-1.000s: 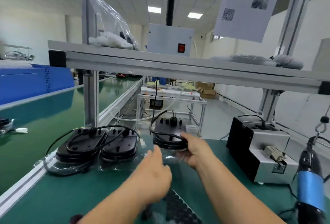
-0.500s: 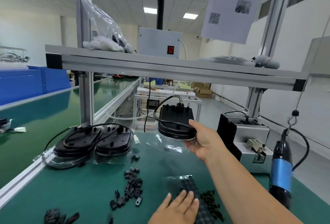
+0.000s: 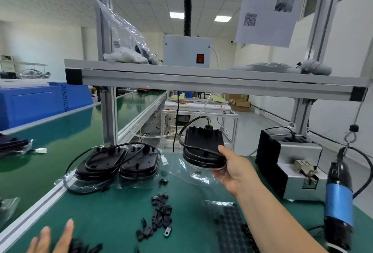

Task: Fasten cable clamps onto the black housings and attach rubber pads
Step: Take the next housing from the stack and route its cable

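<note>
At the near left corner of the counter (image 3: 113,212), catching the left hand (image 3: 50,238) flat and empty, fingers straight and spread, just beside a few loose black pieces (image 3: 84,247) at the bottom edge. Gone from the sheet of rubber pads (image 3: 228,224), its resting place half a second ago, and swung across to the left. Next out, passing the scattered heap of cable clamps (image 3: 159,214) mid-counter, untouched, with the pad sheet to the right, partly hidden behind the forearm.

Further on, finding the right hand (image 3: 234,170) clamped on the rim of one black housing (image 3: 203,146), thumb over the top edge, holding it clear of the counter with a cable looped across and a clear bag (image 3: 193,174) trailing below. Carried higher and tipped more toward the camera than a second ago, and now on one hand alone instead of two. Reads as the housing freed for work and the spare hand going for a clamp, a guess only. No clamp fitted on it yet, as far as can be made out.

Left of that, two more housings (image 3: 101,164) lying side by side in their bags, waiting. Off right, a hanging blue screwdriver (image 3: 339,206) near the grey box (image 3: 298,168), neither touched. Beyond and above, the aluminium shelf (image 3: 201,79)
</note>
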`<act>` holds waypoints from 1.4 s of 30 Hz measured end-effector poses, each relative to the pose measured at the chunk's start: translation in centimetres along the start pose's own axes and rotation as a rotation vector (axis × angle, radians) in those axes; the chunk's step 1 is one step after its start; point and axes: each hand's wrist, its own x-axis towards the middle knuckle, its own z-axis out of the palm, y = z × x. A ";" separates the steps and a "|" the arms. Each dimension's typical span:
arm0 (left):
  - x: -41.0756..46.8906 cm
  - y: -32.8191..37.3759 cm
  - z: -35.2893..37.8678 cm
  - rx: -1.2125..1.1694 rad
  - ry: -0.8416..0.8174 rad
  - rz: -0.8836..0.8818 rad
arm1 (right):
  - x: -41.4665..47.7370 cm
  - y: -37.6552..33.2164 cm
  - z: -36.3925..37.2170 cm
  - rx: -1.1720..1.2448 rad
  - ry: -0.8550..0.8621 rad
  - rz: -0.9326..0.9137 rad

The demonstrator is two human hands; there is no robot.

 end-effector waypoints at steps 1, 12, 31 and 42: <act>-0.3 -0.3 0.7 0.006 0.033 -0.036 | -0.1 0.3 0.1 0.005 0.000 0.002; 7.8 7.5 7.5 -0.096 -0.570 -0.129 | -0.2 0.2 -0.3 0.016 0.036 -0.048; 20.8 16.0 15.0 0.012 -0.790 0.470 | 1.3 0.1 -2.6 0.020 0.084 -0.156; 17.8 10.3 11.9 0.056 -0.746 0.431 | 0.5 0.6 -1.9 -0.013 0.107 -0.109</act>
